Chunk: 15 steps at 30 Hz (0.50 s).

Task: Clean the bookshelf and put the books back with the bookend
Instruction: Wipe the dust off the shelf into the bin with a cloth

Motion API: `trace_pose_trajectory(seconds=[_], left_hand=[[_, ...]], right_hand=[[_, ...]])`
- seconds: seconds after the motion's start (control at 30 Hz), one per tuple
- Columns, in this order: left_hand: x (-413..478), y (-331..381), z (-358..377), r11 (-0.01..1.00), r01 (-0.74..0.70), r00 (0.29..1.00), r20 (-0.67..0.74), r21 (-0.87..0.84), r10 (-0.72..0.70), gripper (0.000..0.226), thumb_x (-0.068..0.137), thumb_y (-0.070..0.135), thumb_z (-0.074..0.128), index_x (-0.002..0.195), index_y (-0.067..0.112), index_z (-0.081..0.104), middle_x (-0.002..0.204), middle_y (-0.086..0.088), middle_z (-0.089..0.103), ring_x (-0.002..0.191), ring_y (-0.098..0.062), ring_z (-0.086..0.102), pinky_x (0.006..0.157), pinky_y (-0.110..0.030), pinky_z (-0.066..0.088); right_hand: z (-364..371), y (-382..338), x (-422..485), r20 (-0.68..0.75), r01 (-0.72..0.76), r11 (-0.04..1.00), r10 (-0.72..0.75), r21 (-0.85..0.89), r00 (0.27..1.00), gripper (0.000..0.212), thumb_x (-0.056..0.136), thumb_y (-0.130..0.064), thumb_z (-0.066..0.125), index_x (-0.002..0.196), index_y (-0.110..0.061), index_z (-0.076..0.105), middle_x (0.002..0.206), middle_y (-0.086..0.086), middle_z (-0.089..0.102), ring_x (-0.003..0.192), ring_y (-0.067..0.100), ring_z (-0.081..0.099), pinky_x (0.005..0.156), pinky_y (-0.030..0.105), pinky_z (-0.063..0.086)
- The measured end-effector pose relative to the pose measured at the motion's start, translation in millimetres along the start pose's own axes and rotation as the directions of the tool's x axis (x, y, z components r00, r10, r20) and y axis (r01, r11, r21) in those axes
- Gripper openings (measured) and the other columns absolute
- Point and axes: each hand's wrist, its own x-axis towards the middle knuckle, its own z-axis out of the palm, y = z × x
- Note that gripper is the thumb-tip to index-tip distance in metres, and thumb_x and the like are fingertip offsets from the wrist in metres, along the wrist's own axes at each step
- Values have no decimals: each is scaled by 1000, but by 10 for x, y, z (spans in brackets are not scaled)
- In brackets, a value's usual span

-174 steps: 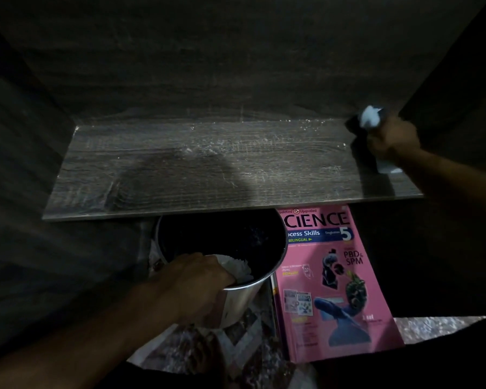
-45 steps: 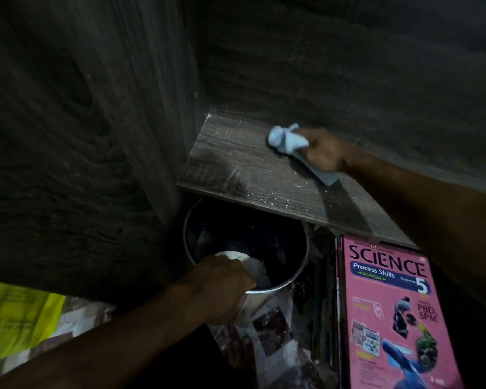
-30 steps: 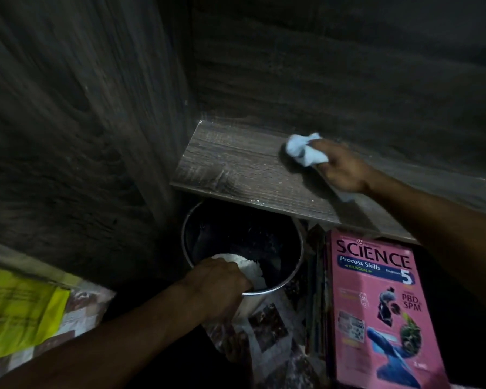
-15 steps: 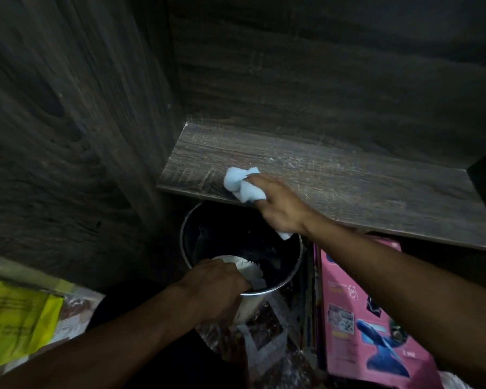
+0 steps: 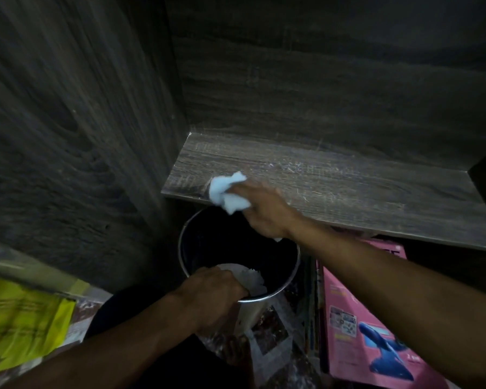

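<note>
Head view: a person's right hand (image 5: pixel 264 211), fingers clenched round a pale blue cloth (image 5: pixel 227 192), presses it to the front left edge of the bare shelf (image 5: pixel 362 192), directly above a metal bin (image 5: pixel 182 245). The left hand (image 5: pixel 211 293) grips the bin's near rim, fingers curled over it and over something white there. Dust (image 5: pixel 286 167) streaks the shelf's middle. A pink book (image 5: pixel 362 318) lies on the floor right of the bin, partly under the shelf; no bookend shows. Done well, the sweep would likely draw the dust to the edge and over into the bin held close beneath, the cloth kept flat.
</note>
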Motion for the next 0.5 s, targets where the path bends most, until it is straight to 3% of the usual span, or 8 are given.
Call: trace_pose_trajectory(seconds=[0.07,0.17,0.23,0.33,0.43,0.5], left_hand=[[-37,-33,-4,999,-7,1000,-27,-40,6,41,99,39,46,140,31,47,149,2,43,136,-21,39,106,-30,30],[-73,-90,-1,998,12,999,-51,-57,-15,42,102,34,41,144,32,43,152,2,39,137,-21,36,107,-28,26],[-79,-146,10,999,22,999,-36,-49,-24,42,100,31,44,142,33,45,150,-1,42,135,-26,39,106,-30,29],[-64,-240,59,999,43,999,-31,-20,-44,41,97,29,47,138,33,49,142,-6,48,127,-31,47,102,-34,35],[-55,-298,126,998,51,998,-37,-31,-52,39,96,27,49,134,31,53,137,-6,52,122,-31,50,101,-36,36],[-46,-342,169,999,40,998,-48,-32,-42,37,95,28,49,132,31,55,134,-5,54,121,-29,51,102,-36,37]], right_hand=[[-41,146,205,-61,-67,998,66,-16,996,43,92,-18,44,132,-24,59,139,3,53,131,30,42,111,49,30],[-5,215,290,17,-106,991,108,-82,994,48,81,-22,42,126,-28,58,137,1,51,127,34,42,107,47,31],[121,99,220,82,-37,988,50,-153,995,52,88,-9,49,137,-25,52,145,0,45,129,32,37,110,46,28],[179,-90,315,101,105,992,-97,-74,990,46,94,-6,50,138,-22,56,144,3,49,135,24,38,113,40,27],[75,-84,649,39,69,998,-69,-5,997,40,87,-25,49,124,-28,62,132,1,59,125,25,50,107,41,37],[61,-48,784,73,37,999,-34,-40,997,41,79,-30,48,117,-30,63,126,-2,61,122,27,51,104,44,38]])
